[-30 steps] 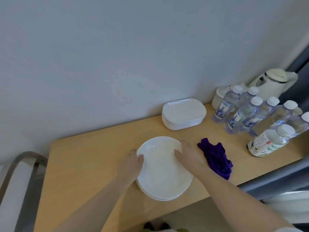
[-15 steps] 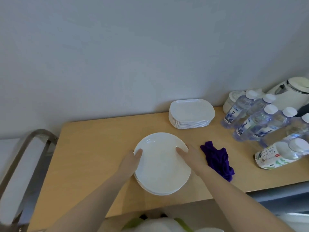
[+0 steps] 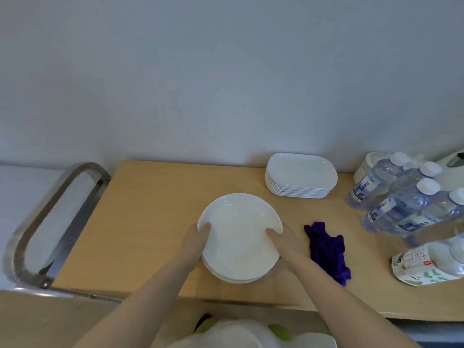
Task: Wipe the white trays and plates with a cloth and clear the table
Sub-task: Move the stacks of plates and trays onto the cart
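A stack of round white plates [image 3: 239, 234] sits in the middle of the wooden table [image 3: 150, 209]. My left hand [image 3: 194, 238] grips the stack's left rim, thumb on top. My right hand [image 3: 285, 241] grips the right rim the same way. A crumpled purple cloth [image 3: 326, 249] lies on the table just right of my right hand, untouched. A stack of white rounded-rectangle trays [image 3: 300, 174] stands at the back against the wall.
Several water bottles [image 3: 399, 202] crowd the right end of the table, one lying on its side [image 3: 426, 264]. A white kettle [image 3: 452, 169] and a white jar [image 3: 369, 167] stand behind them. A metal-framed chair or cart [image 3: 47, 222] sits left of the table.
Both hands stay on the plate stack's rims. The view has swung left and down, so the stack sits more central and the kettle is mostly out of frame.
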`<state>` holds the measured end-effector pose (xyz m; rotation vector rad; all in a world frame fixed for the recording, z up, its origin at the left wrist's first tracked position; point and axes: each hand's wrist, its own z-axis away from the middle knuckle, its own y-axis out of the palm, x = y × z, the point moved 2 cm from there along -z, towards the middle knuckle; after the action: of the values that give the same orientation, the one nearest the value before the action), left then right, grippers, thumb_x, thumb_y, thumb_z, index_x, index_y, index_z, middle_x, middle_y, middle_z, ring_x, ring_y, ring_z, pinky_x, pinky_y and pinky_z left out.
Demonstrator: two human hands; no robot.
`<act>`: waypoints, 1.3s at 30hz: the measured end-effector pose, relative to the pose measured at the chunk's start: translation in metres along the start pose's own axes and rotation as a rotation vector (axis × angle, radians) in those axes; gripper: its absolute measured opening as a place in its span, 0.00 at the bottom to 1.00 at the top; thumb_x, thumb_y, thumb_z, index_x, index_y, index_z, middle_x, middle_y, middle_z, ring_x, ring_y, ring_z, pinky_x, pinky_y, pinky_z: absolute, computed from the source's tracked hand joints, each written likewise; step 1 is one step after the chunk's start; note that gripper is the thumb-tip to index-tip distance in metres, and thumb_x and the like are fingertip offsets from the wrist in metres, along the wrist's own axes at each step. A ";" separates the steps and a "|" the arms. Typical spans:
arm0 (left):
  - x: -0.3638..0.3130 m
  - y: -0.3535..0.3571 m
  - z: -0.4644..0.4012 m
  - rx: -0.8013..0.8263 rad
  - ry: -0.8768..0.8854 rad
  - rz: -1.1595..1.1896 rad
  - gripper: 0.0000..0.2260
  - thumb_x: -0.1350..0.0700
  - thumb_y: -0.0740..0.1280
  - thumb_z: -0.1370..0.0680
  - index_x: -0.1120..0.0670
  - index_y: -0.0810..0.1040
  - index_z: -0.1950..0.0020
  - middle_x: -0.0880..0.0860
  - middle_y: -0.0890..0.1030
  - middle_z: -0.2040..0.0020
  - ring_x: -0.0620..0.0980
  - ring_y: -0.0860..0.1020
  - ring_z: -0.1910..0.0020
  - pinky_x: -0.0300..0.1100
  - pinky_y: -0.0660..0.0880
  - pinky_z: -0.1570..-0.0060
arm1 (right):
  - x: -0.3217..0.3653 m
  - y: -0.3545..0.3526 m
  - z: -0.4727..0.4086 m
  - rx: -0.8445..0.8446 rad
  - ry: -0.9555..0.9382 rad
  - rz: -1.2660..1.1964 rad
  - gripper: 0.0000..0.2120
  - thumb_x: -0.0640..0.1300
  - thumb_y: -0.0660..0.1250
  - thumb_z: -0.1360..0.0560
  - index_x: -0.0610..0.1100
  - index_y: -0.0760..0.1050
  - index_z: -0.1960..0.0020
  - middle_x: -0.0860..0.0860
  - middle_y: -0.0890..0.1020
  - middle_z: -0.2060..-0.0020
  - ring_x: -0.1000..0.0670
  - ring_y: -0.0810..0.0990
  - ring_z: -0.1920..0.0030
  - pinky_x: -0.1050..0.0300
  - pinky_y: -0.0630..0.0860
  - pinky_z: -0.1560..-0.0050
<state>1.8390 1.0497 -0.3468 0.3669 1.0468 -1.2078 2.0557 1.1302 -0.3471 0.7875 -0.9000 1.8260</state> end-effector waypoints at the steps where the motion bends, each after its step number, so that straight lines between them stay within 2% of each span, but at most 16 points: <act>1: -0.001 0.002 0.002 -0.017 0.007 0.023 0.12 0.50 0.59 0.20 0.57 0.74 0.43 0.57 0.80 0.48 0.55 0.79 0.52 0.46 0.75 0.58 | -0.001 0.001 0.000 -0.016 -0.020 0.014 0.16 0.43 0.61 0.22 0.45 0.68 0.34 0.52 0.77 0.51 0.55 0.76 0.56 0.60 0.73 0.64; 3: -0.002 0.004 0.005 -0.050 -0.002 0.045 0.11 0.51 0.58 0.20 0.55 0.74 0.45 0.56 0.79 0.48 0.55 0.78 0.52 0.47 0.76 0.55 | -0.001 0.003 0.001 -0.038 -0.029 0.020 0.16 0.43 0.60 0.22 0.43 0.69 0.34 0.52 0.76 0.53 0.54 0.76 0.57 0.59 0.72 0.65; 6: -0.002 0.004 0.005 -0.097 -0.030 0.039 0.14 0.51 0.58 0.20 0.59 0.73 0.41 0.57 0.78 0.46 0.57 0.78 0.49 0.49 0.76 0.52 | -0.002 0.005 0.000 -0.032 -0.017 0.008 0.17 0.43 0.61 0.22 0.42 0.68 0.34 0.50 0.77 0.52 0.50 0.76 0.55 0.58 0.73 0.63; 9: 0.002 0.005 0.007 -0.137 -0.035 -0.007 0.17 0.50 0.57 0.19 0.60 0.73 0.39 0.57 0.78 0.45 0.57 0.77 0.48 0.48 0.75 0.52 | -0.003 0.006 0.000 -0.020 -0.012 0.019 0.17 0.42 0.61 0.22 0.42 0.68 0.34 0.49 0.77 0.50 0.49 0.77 0.54 0.59 0.72 0.65; 12: 0.006 0.003 0.011 -0.186 -0.039 -0.047 0.17 0.49 0.58 0.19 0.60 0.72 0.38 0.57 0.77 0.44 0.58 0.76 0.46 0.51 0.75 0.48 | -0.003 0.009 0.001 -0.003 -0.014 0.006 0.17 0.42 0.60 0.23 0.42 0.68 0.34 0.48 0.78 0.49 0.47 0.78 0.52 0.56 0.74 0.61; 15: 0.008 -0.005 0.016 -0.208 -0.030 -0.042 0.17 0.48 0.58 0.19 0.59 0.72 0.38 0.57 0.77 0.44 0.59 0.76 0.46 0.54 0.75 0.45 | 0.002 0.014 0.003 0.016 -0.025 -0.011 0.17 0.41 0.61 0.23 0.42 0.69 0.35 0.47 0.78 0.49 0.47 0.78 0.52 0.56 0.74 0.61; 22: 0.013 -0.043 0.030 -0.317 -0.022 -0.004 0.17 0.48 0.57 0.19 0.59 0.73 0.39 0.57 0.77 0.46 0.58 0.76 0.49 0.50 0.75 0.55 | 0.032 0.045 0.010 0.106 -0.108 0.003 0.15 0.41 0.61 0.23 0.42 0.71 0.37 0.47 0.79 0.48 0.47 0.78 0.51 0.58 0.73 0.64; 26: 0.023 -0.079 0.044 -0.394 -0.024 0.038 0.16 0.49 0.57 0.19 0.60 0.73 0.40 0.55 0.77 0.53 0.54 0.76 0.57 0.43 0.71 0.66 | 0.048 0.081 0.019 0.174 -0.137 0.052 0.14 0.42 0.62 0.24 0.42 0.70 0.39 0.48 0.79 0.52 0.45 0.79 0.52 0.54 0.76 0.58; 28: 0.031 -0.102 0.054 -0.446 -0.034 0.050 0.17 0.49 0.57 0.19 0.60 0.73 0.39 0.54 0.76 0.53 0.53 0.75 0.57 0.43 0.71 0.65 | 0.056 0.104 0.027 0.212 -0.153 0.072 0.13 0.42 0.62 0.24 0.41 0.71 0.40 0.48 0.79 0.54 0.45 0.80 0.53 0.54 0.76 0.58; 31: 0.045 -0.141 0.071 -0.533 -0.060 0.063 0.17 0.49 0.57 0.18 0.60 0.71 0.37 0.56 0.76 0.48 0.55 0.75 0.53 0.45 0.70 0.59 | 0.067 0.145 0.043 0.296 -0.182 0.103 0.14 0.42 0.62 0.25 0.40 0.71 0.39 0.47 0.80 0.53 0.45 0.80 0.54 0.54 0.77 0.59; 34: 0.061 -0.184 0.091 -0.618 -0.040 0.114 0.15 0.50 0.57 0.19 0.59 0.73 0.38 0.53 0.77 0.51 0.53 0.75 0.54 0.44 0.71 0.58 | 0.077 0.192 0.064 0.389 -0.212 0.142 0.15 0.42 0.62 0.24 0.40 0.72 0.39 0.45 0.81 0.51 0.44 0.81 0.53 0.51 0.79 0.57; 36: 0.075 -0.215 0.107 -0.681 -0.058 0.137 0.14 0.52 0.58 0.19 0.60 0.75 0.41 0.54 0.78 0.54 0.54 0.76 0.55 0.45 0.72 0.59 | 0.082 0.225 0.081 0.439 -0.235 0.179 0.15 0.43 0.62 0.24 0.39 0.72 0.38 0.43 0.81 0.50 0.43 0.80 0.53 0.52 0.78 0.62; 39: 0.099 -0.259 0.130 -0.745 -0.083 0.207 0.12 0.53 0.59 0.20 0.60 0.76 0.45 0.55 0.79 0.55 0.57 0.77 0.54 0.48 0.76 0.53 | 0.086 0.276 0.108 0.508 -0.277 0.239 0.15 0.42 0.61 0.23 0.38 0.71 0.39 0.42 0.80 0.52 0.44 0.78 0.59 0.62 0.68 0.76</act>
<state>1.6674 0.8026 -0.2880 -0.1545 1.2680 -0.5794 1.7850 0.9939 -0.2887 1.3204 -0.7276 2.2331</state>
